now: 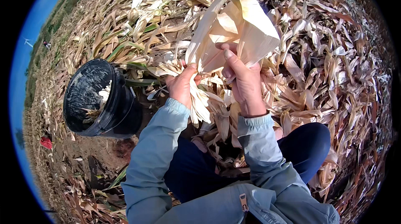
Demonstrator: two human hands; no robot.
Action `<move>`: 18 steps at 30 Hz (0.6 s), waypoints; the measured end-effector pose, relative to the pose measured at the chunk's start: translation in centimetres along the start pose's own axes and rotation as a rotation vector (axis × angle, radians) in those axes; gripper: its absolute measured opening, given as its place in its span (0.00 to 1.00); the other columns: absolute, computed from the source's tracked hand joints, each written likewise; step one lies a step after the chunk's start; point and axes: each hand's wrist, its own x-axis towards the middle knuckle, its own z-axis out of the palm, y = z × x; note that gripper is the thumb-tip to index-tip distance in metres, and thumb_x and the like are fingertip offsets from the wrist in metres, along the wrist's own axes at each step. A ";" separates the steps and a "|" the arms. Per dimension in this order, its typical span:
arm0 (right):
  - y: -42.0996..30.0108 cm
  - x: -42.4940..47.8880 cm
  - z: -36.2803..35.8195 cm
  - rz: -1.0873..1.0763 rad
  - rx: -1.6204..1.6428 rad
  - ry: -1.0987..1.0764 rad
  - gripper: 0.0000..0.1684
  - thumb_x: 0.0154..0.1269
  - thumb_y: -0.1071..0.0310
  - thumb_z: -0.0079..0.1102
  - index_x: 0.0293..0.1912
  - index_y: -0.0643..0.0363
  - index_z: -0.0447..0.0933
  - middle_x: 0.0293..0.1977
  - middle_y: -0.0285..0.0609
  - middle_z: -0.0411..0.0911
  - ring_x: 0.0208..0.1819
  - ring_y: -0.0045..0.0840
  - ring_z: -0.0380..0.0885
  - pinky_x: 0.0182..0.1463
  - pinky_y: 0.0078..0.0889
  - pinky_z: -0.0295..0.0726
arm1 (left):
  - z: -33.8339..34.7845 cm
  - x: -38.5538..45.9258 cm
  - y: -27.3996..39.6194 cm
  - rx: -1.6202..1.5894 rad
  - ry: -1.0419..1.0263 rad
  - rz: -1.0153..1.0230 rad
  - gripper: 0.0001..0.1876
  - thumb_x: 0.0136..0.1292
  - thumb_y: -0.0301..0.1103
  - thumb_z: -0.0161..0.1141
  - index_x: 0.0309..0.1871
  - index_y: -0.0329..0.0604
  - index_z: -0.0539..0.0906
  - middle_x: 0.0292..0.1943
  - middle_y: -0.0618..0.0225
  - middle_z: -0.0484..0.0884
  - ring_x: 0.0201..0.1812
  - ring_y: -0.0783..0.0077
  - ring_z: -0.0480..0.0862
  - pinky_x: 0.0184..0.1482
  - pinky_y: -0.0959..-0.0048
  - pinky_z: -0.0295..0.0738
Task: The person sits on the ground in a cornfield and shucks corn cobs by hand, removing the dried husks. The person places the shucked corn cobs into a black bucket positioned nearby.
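My left hand (183, 84) grips a bunch of dry corn husks (199, 106), whose pale strips hang down below the fingers. From the top of that fist a long, broad, cream-coloured husk (257, 20) fans up and away from me. My right hand (246, 80) pinches the lower part of this broad husk, its thumb pointing up and some fingers hidden behind the sheet. The sheet lets sunlight through. Whether an ear of corn is inside the bunch cannot be seen.
A black plastic bucket (127, 114) with a wire handle leans at my left, some pale husks (105, 92) inside. Dry husks (307, 89) cover the ground ahead and to the right. Bare soil (94, 149) shows near the bucket. A red object (46, 142) lies farther left.
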 end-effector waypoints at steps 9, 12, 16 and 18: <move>2.5 0.9 -3.9 0.269 0.141 0.156 0.11 0.64 0.67 0.52 0.43 0.64 0.71 0.29 0.38 0.76 0.18 0.15 0.66 0.21 0.18 0.67 | -0.8 0.2 0.6 -0.120 -0.100 -0.083 0.13 0.58 0.35 0.61 0.44 0.44 0.75 0.34 0.66 0.80 0.28 0.69 0.81 0.29 0.73 0.75; 4.0 1.3 -4.3 0.195 0.202 0.107 0.12 0.64 0.67 0.51 0.46 0.62 0.71 0.36 0.43 0.78 0.18 0.15 0.63 0.24 0.20 0.68 | -0.3 0.0 0.3 -0.072 -0.089 -0.014 0.12 0.57 0.32 0.61 0.43 0.42 0.75 0.35 0.66 0.79 0.30 0.70 0.81 0.29 0.73 0.76; 3.5 1.0 -2.6 0.113 0.310 0.075 0.14 0.64 0.64 0.52 0.48 0.57 0.71 0.41 0.41 0.77 0.32 0.17 0.73 0.30 0.20 0.70 | 0.0 -0.1 0.0 -0.100 -0.073 0.053 0.11 0.56 0.26 0.62 0.41 0.40 0.74 0.36 0.66 0.79 0.30 0.73 0.79 0.29 0.74 0.76; 3.5 0.5 -3.9 0.118 0.348 -0.030 0.15 0.61 0.70 0.55 0.48 0.61 0.71 0.43 0.44 0.76 0.41 0.25 0.77 0.43 0.26 0.78 | -0.2 0.3 -0.3 -0.131 -0.057 0.049 0.13 0.52 0.23 0.64 0.39 0.42 0.73 0.35 0.66 0.79 0.30 0.73 0.79 0.27 0.74 0.76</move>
